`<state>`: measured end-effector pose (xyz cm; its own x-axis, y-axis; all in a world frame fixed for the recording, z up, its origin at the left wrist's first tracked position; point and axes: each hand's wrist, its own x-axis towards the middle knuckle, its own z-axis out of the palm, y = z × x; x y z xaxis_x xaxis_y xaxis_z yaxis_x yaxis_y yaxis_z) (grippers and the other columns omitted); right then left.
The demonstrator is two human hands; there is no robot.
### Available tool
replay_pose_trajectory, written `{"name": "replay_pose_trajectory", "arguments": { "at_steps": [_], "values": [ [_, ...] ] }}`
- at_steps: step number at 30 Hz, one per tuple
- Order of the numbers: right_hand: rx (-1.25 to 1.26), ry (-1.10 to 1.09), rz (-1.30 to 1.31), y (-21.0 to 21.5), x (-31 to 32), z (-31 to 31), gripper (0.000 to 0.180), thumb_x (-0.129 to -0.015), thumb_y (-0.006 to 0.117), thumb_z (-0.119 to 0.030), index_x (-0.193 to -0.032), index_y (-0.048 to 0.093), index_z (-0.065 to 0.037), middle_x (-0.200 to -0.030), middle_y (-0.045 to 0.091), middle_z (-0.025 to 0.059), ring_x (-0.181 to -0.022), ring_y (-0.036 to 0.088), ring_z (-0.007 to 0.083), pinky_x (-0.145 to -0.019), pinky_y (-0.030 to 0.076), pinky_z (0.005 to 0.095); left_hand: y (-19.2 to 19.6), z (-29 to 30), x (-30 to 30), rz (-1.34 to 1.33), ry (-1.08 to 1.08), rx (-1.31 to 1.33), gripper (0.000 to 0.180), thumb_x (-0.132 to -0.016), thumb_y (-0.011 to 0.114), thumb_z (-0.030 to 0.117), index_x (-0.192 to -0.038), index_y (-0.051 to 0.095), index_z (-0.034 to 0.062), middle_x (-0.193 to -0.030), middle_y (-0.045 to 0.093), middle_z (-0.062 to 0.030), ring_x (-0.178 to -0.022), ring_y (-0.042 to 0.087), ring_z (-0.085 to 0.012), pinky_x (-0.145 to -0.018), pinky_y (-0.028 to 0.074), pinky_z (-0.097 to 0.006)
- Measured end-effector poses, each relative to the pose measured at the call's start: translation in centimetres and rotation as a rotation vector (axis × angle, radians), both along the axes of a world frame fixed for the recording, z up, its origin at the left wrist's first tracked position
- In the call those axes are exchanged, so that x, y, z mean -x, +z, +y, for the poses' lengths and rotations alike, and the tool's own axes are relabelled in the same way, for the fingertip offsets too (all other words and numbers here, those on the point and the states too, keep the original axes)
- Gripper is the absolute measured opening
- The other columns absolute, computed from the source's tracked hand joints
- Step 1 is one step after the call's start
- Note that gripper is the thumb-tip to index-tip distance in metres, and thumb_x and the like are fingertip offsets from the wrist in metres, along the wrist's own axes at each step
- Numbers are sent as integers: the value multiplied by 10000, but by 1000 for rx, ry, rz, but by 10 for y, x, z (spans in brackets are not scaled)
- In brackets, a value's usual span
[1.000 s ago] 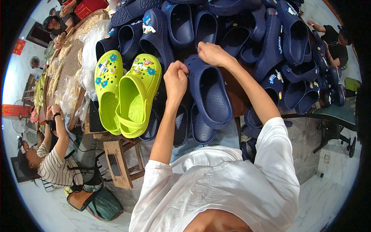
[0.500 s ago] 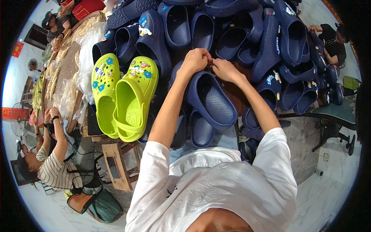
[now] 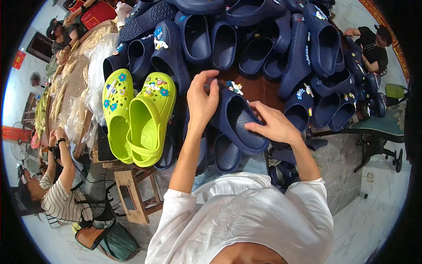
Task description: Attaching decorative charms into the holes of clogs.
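A navy foam clog point(image 3: 241, 121) lies on the table in front of me, with small coloured charms point(image 3: 234, 86) on its toe. My left hand point(image 3: 201, 100) grips the clog's left side near the toe. My right hand point(image 3: 271, 125) holds its right rim near the heel opening. To the left stands a pair of lime-green clogs point(image 3: 136, 116) decorated with charms.
A heap of navy clogs point(image 3: 263, 39) fills the table's far side. Clear plastic bags point(image 3: 94, 75) lie at the left. A person in a striped shirt point(image 3: 59, 200) sits lower left by a wooden stool point(image 3: 134, 193). Another person in black point(image 3: 373, 46) sits far right.
My hands have shifted from the clog's toe to its two sides: the left lower on the toe side, the right back to the heel rim. Charms now show on the toe.
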<state>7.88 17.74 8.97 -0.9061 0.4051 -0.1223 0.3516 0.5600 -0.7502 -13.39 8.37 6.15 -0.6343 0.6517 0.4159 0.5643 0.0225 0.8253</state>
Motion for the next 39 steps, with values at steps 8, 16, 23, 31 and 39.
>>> {"name": "replay_pose_trajectory", "arguments": {
  "at_steps": [8, 16, 23, 31, 39],
  "values": [
    [-96, -91, 81, -31, -7, -3, 344, -944, 567, -191, -1187, 487, 39, -1113, 621, 286, -1046, 586, 475, -883, 482, 476, -29, -81, -67, 173, 206, -76, 377, -883, 623, 38, -1253, 566, -3, -1264, 542, -199, -1157, 545, -317, -979, 432, -384],
    [111, -469, 446, -53, -53, -3, 567, -952, 471, -62, -1463, 280, 91, -1383, 501, 254, -1318, 467, 326, -1100, 331, 356, -35, -96, -77, 287, 76, 166, 583, -754, 790, 211, -1277, 576, 65, -1322, 495, -182, -1260, 437, -367, -1054, 329, -459],
    [223, -679, 475, -49, -88, -3, 516, -939, 393, -9, -1441, 330, 91, -1379, 508, 210, -1307, 458, 269, -1103, 313, 324, -36, -98, -71, 387, -62, 345, 526, -720, 791, 234, -1220, 643, 171, -1360, 495, -135, -1344, 354, -368, -1100, 214, -518],
    [-91, -577, 409, -66, -91, -19, 525, -961, 454, -104, -1424, 325, 108, -1284, 558, 306, -1222, 547, 405, -1014, 414, 391, -64, -97, -67, 469, 184, 307, 465, -723, 631, 33, -1162, 670, 181, -1266, 567, -74, -1282, 414, -312, -1085, 214, -502],
    [-306, -677, 269, -95, -86, -17, 551, -981, 476, -177, -1357, 323, 195, -1133, 564, 387, -1050, 589, 482, -898, 451, 464, -69, -94, -65, 421, 238, 161, 448, -707, 602, -11, -1126, 663, 135, -1084, 633, -26, -1111, 498, -244, -1019, 236, -441]
  ]
}}
